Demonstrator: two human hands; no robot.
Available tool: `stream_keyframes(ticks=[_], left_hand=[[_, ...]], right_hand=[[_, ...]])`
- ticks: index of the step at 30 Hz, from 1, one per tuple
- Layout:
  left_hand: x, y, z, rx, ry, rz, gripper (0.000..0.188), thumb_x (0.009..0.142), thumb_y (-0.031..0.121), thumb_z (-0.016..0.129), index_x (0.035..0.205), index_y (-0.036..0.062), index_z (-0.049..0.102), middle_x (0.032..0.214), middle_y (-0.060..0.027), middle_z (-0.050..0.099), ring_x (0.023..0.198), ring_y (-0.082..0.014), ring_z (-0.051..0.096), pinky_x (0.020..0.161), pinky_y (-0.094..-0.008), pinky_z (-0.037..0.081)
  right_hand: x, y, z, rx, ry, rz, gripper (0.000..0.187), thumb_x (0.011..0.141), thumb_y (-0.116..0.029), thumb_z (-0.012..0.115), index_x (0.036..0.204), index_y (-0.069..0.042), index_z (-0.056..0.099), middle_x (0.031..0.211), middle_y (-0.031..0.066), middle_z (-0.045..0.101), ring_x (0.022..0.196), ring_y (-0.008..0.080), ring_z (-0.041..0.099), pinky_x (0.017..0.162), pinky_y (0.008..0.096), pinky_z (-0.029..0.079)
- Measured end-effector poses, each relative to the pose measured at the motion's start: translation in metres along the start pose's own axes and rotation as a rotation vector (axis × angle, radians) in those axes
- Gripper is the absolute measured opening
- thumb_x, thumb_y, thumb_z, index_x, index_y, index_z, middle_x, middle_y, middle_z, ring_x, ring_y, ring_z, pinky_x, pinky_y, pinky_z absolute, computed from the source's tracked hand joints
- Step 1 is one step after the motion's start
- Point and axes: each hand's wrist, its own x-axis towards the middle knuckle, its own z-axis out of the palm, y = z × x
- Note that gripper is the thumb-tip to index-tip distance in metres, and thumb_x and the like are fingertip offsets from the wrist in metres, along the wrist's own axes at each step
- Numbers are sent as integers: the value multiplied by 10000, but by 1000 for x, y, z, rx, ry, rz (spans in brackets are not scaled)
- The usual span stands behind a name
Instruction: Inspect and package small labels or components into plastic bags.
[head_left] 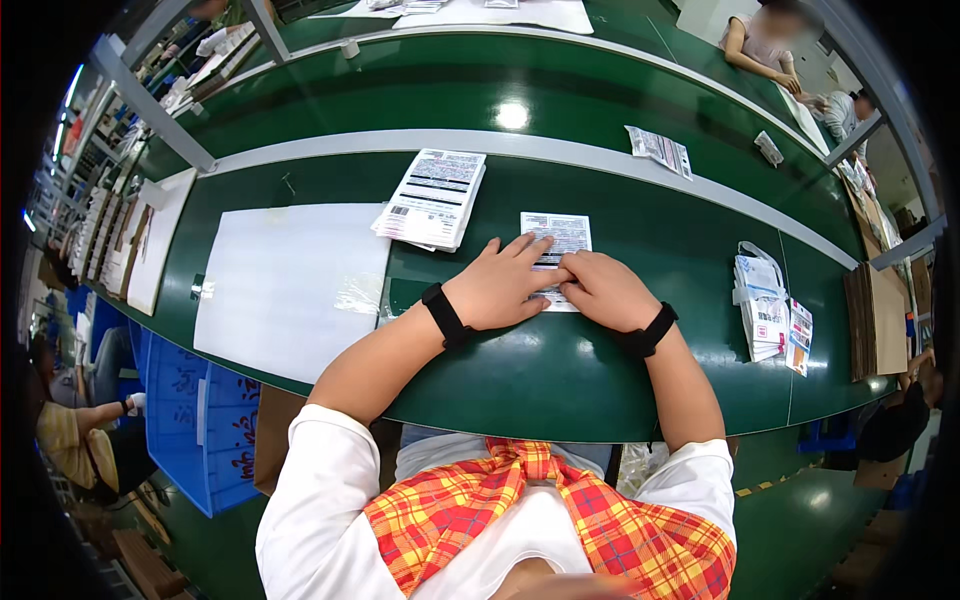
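Printed white packet lies flat on the green worktable, beneath both hands. Left hand: fingers extended, slightly parted, laid across the packet from its 8 o'clock side. Right hand: fingers bent and close together at the packet's 4 o'clock edge; whether it pinches cannot be told. From the packet: stacked printed packets, 10 o'clock; white sheet, 9 o'clock; bundled pouches, 3 o'clock.

Deep green on the tabletop — and white, lined with black print, on the packet and the packet stack! Black on the wristbands, white on the sleeves, red-and-yellow plaid across the apron — and blue on the crate!
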Motion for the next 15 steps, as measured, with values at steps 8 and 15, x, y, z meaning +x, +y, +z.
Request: stream_keyframes(ticks=[8, 15], left_hand=[[-1, 1, 1, 2, -2, -6, 521, 954, 370, 591, 1445, 252, 461, 1550, -214, 342, 1442, -422, 312, 1069, -665, 330], [2, 2, 3, -2, 13, 10, 519, 954, 366, 591, 1444, 257, 460, 1549, -213, 346, 1440, -420, 315, 1063, -663, 334]], right_hand=[[0, -2, 0, 2, -3, -1, 136, 884, -160, 587, 928, -34, 563, 906, 161, 628, 904, 355, 602, 799, 457, 477], [-3, 2, -1, -11, -2, 11, 144, 877, -174, 574, 931, -41, 568, 896, 160, 630, 894, 362, 606, 800, 470, 481]])
